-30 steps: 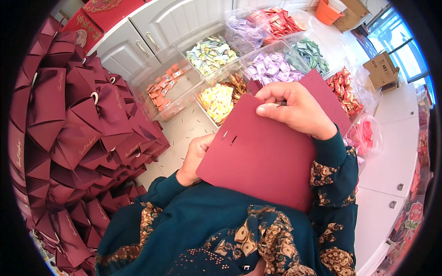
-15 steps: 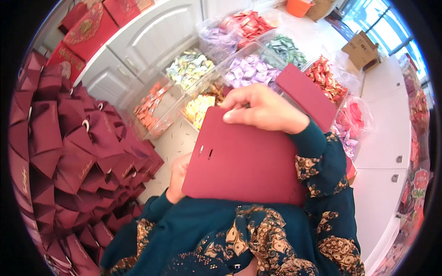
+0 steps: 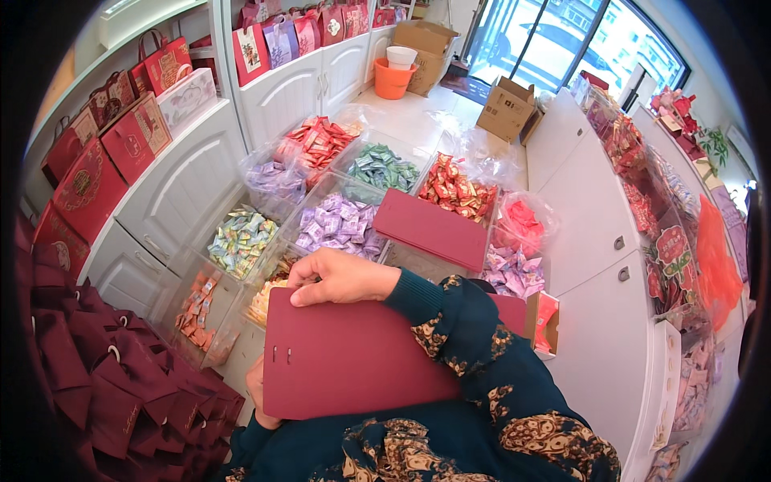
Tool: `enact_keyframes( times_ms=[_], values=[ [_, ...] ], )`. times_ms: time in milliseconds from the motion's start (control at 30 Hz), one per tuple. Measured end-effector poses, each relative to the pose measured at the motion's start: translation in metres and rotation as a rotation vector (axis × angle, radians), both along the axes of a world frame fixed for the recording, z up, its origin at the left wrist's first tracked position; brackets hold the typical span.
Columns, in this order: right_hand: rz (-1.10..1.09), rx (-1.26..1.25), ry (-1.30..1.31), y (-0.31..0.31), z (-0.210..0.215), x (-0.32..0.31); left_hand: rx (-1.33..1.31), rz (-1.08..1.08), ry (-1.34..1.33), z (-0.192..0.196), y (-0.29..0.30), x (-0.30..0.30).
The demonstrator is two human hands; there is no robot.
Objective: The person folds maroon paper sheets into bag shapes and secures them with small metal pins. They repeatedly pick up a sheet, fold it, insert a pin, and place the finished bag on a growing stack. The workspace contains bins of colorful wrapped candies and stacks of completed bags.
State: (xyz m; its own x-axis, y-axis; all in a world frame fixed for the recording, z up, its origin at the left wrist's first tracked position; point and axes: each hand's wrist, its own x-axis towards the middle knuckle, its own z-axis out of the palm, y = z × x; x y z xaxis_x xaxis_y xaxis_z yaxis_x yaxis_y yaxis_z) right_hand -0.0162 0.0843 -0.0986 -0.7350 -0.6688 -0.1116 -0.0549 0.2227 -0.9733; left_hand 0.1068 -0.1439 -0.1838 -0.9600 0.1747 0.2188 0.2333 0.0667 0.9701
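A flat maroon cardboard box blank with rounded corners and two small slots near its left edge lies against my lap. My right hand grips its upper edge, thumb in front and fingers curled. At the lower left, my left hand holds the side edge, its fingers mostly hidden behind the card. Ahead of my right hand, more flat maroon blanks rest across the bins of candy. Purple-wrapped candies and yellow-wrapped candies are closest to the card.
A big heap of folded maroon boxes fills the lower left. Clear bins hold green, red and orange candies. White cabinets flank both sides. An orange bucket and a cardboard box stand farther back.
My view has tilted up and turned right, so more of the room shows and the card appears lower left. Both hands keep hold of the card in about the same places.
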Motion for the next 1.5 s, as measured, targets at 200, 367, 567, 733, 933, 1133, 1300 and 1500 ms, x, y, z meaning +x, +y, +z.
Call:
enact_keyframes(
  times_ms=[200,367,567,733,933,1133,1300,1500],
  values=[
    [0.061,-0.031,0.045,-0.013,0.004,0.007,0.102,0.042,-0.177,0.012,0.006,-0.018],
    [-0.062,-0.023,0.143,0.011,0.025,0.0,0.19,0.054,-0.237,0.003,-0.015,-0.012],
    [-0.317,-0.158,-0.06,0.043,0.069,0.01,-0.256,0.04,-0.446,0.015,-0.049,-0.008],
    [-0.474,-0.404,0.035,0.096,0.102,0.001,-0.951,0.082,0.114,0.04,-0.051,-0.021],
    [-0.686,-0.692,0.308,0.185,0.142,-0.015,0.045,-0.06,-0.004,0.052,-0.011,-0.037],
    [-1.112,-1.082,0.237,0.209,0.103,-0.008,0.742,-0.407,-0.307,0.066,0.072,-0.041],
    [-1.413,-0.981,0.214,0.165,0.065,0.039,0.833,-0.245,-0.316,0.066,0.088,-0.044],
    [-1.239,-1.022,0.24,0.163,0.026,0.099,0.757,-0.063,-0.129,0.061,0.08,-0.056]
  ],
)
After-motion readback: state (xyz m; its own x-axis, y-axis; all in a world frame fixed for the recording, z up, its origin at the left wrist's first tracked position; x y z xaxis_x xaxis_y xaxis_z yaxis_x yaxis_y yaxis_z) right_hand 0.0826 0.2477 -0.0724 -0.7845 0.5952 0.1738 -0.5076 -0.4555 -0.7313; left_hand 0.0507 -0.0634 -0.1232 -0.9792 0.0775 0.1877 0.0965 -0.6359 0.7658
